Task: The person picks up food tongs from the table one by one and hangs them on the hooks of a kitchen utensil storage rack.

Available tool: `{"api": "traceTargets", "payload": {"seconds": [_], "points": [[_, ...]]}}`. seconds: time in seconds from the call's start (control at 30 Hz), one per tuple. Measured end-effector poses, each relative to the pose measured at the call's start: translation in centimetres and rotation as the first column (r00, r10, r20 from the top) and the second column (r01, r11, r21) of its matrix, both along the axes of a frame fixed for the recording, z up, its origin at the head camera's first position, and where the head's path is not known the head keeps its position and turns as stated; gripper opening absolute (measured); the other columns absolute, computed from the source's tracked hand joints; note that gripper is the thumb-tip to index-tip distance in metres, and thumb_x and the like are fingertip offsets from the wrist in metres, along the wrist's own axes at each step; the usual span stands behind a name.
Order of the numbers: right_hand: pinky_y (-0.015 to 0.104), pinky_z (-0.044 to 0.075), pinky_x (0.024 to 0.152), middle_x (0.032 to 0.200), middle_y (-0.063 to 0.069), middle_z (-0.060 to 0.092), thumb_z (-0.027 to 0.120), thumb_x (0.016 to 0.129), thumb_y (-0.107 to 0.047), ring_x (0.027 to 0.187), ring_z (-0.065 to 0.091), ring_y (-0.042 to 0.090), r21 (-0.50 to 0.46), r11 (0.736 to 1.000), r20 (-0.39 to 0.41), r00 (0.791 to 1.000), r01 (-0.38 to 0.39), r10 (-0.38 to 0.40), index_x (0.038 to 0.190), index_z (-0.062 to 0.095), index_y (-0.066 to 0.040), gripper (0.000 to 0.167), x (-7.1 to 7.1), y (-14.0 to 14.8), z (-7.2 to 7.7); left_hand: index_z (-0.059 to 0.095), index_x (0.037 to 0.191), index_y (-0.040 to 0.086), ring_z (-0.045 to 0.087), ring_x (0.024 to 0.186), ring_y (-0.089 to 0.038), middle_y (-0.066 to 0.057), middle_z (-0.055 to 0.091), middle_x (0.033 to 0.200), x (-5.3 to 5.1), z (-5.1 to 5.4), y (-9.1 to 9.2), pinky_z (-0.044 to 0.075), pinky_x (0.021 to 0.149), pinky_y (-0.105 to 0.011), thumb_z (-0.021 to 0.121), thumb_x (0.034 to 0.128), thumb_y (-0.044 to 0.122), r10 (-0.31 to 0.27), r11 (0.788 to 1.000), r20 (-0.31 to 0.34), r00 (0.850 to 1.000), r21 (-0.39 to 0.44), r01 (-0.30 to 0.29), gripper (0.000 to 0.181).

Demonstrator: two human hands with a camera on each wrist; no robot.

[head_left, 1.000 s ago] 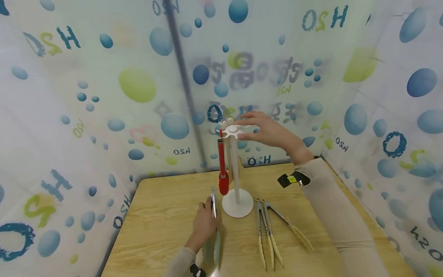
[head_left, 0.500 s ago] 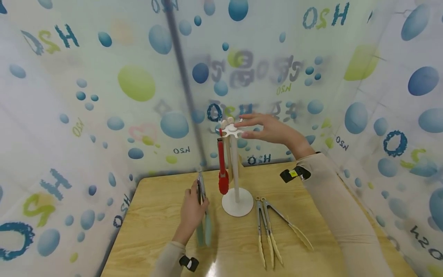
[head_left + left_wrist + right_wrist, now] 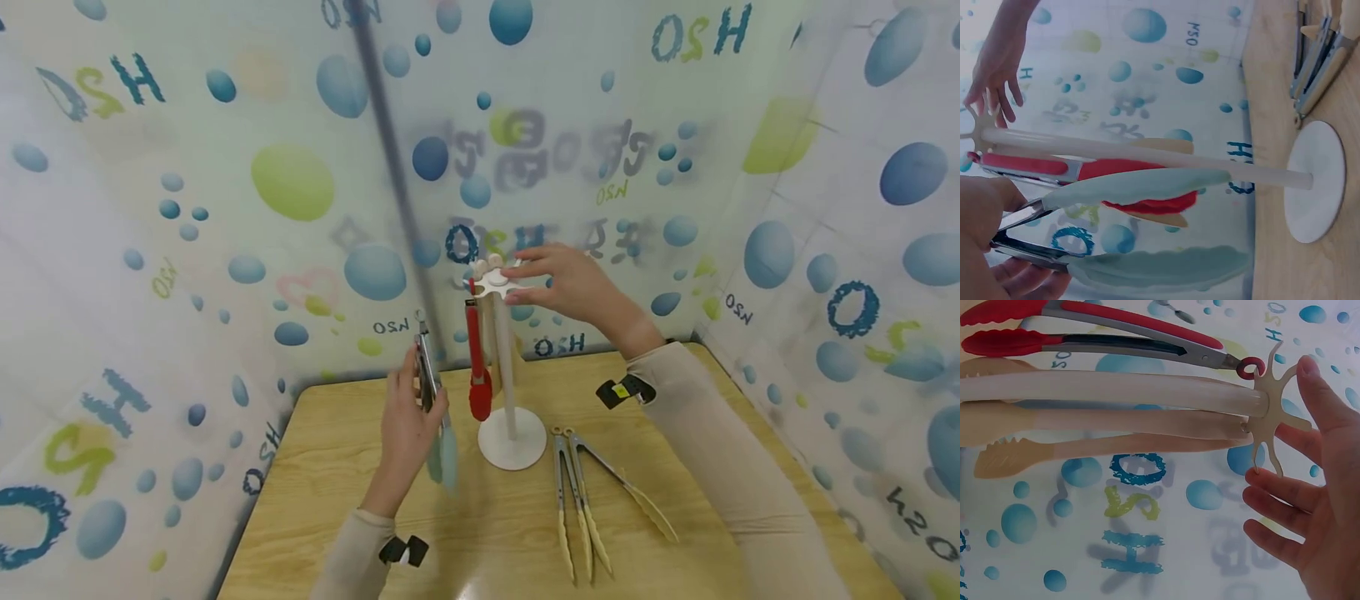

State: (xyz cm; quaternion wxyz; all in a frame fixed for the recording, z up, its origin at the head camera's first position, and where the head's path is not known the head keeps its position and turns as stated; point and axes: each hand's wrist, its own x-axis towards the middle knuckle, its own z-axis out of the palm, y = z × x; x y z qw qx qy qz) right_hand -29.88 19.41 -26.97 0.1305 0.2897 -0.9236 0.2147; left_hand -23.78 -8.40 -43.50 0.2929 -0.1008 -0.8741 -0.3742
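My left hand (image 3: 405, 425) holds a pair of tongs (image 3: 447, 462) by its metal handle, pale green heads hanging down and spread apart, hanging ring on top. In the left wrist view the green heads (image 3: 1147, 187) lie in front of the stand's post. My right hand (image 3: 573, 283) touches the hooked top of the white utensil stand (image 3: 512, 442), fingers and thumb spread around its prongs (image 3: 1266, 425). Red tongs (image 3: 480, 392) hang by their ring from one hook. Beige utensils (image 3: 1016, 456), one with a toothed end, hang there too, partly behind the post.
Beige-tipped tongs (image 3: 577, 508) lie on the wooden table (image 3: 337, 467) to the right of the stand's round base, legs fanned out. A patterned curtain (image 3: 300, 183) surrounds the table's back and sides.
My left hand has lifted the green-headed tongs off the table and moved them up and to the left, beside the stand. The right hand stays at the stand's top.
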Motion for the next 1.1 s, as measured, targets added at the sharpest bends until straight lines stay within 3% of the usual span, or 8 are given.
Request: {"api": "traceTargets", "payload": {"seconds": [0.23, 0.53, 0.77, 0.9, 1.1], "points": [[0.052, 0.044, 0.108, 0.149, 0.008, 0.052, 0.069, 0.086, -0.055, 0.139, 0.044, 0.031, -0.021, 0.998, -0.022, 0.998, 0.057, -0.057, 0.134, 0.063, -0.031, 0.054, 0.6, -1.2, -0.2, 0.026, 0.158, 0.026, 0.06, 0.078, -0.02, -0.017, 0.053, 0.119, -0.2, 1.7, 0.3, 0.055, 0.061, -0.029, 0.071, 0.0896, 0.014, -0.079, 0.997, -0.116, 0.99, 0.015, 0.082, 0.082], [0.048, 0.052, 0.098, 0.14, 0.012, 0.059, 0.073, 0.084, -0.05, 0.128, 0.053, 0.031, -0.053, 0.996, -0.157, 0.984, 0.076, -0.084, 0.128, 0.067, -0.025, 0.051, 1.1, -2.4, -1.0, 0.025, 0.158, 0.029, 0.061, 0.086, -0.022, -0.017, 0.052, 0.124, 0.0, 3.2, 0.4, 0.06, 0.071, -0.038, 0.07, 0.0916, 0.015, -0.19, 0.981, -0.13, 0.973, 0.013, 0.193, 0.081], [0.047, 0.055, 0.09, 0.136, 0.014, 0.06, 0.075, 0.082, -0.048, 0.121, 0.055, 0.032, -0.092, 0.992, -0.203, 0.974, 0.087, -0.104, 0.127, 0.069, -0.021, 0.052, 1.4, -2.9, -1.4, 0.026, 0.158, 0.024, 0.061, 0.086, -0.022, -0.018, 0.051, 0.125, -0.3, 3.4, 0.8, 0.06, 0.071, -0.038, 0.071, 0.0901, 0.012, -0.246, 0.969, -0.146, 0.958, -0.029, 0.245, 0.083], [0.047, 0.056, 0.087, 0.134, 0.015, 0.061, 0.075, 0.082, -0.049, 0.12, 0.055, 0.031, -0.121, 0.988, -0.196, 0.974, 0.092, -0.115, 0.126, 0.069, -0.02, 0.053, 1.6, -3.2, -1.4, 0.025, 0.158, 0.026, 0.061, 0.088, -0.021, -0.017, 0.05, 0.127, -0.3, 3.3, 0.8, 0.06, 0.071, -0.036, 0.071, 0.0906, 0.012, -0.261, 0.965, -0.128, 0.957, -0.028, 0.26, 0.083], [0.046, 0.058, 0.081, 0.13, 0.015, 0.063, 0.075, 0.081, -0.05, 0.116, 0.058, 0.032, -0.141, 0.986, -0.248, 0.961, 0.089, -0.122, 0.123, 0.071, -0.019, 0.052, 1.6, -3.4, -1.7, 0.024, 0.158, 0.025, 0.061, 0.091, -0.024, -0.017, 0.05, 0.13, -0.5, 3.2, 0.8, 0.061, 0.072, -0.037, 0.069, 0.0923, 0.013, -0.283, 0.959, -0.111, 0.953, -0.035, 0.281, 0.081]]}}
